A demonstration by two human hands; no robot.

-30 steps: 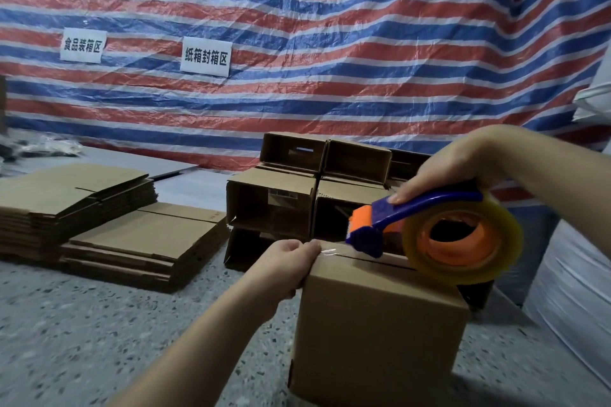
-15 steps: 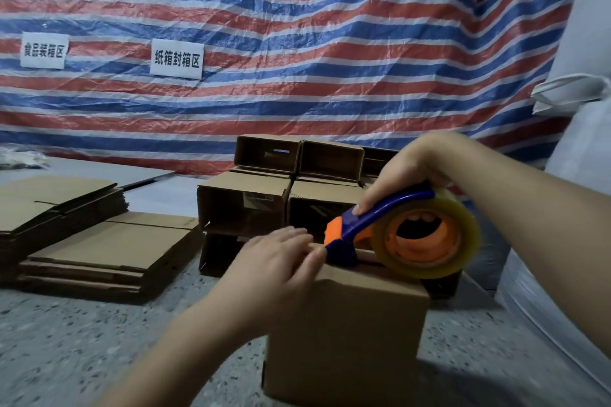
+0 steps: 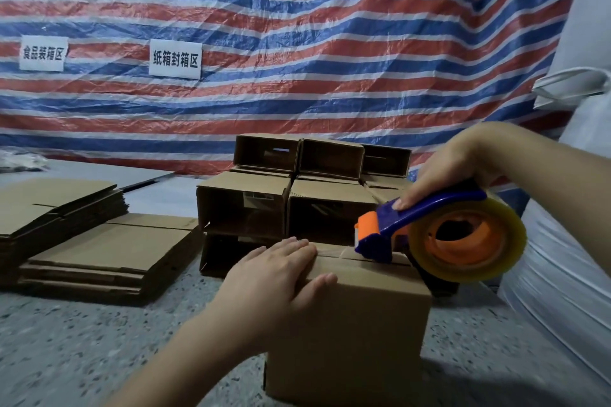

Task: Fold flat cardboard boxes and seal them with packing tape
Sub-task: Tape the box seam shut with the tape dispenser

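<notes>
Left hand (image 3: 274, 277) lies flat, fingers straight, pinning tape on the box (image 3: 350, 324); right hand (image 3: 453, 172) grips the dispenser (image 3: 429, 228) just beside it; uneven pulling could wrinkle the strip.

right hand (image 3: 453, 172) fingers tucked behind tape dispenser (image 3: 426, 225), flat cardboard stack (image 3: 49, 208) cropped at left edge

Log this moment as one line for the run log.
step: taping top seam | left hand: flat on box, pressing tape end | right hand: grips tape dispenser, nose on seam | seam: partly taped
</notes>
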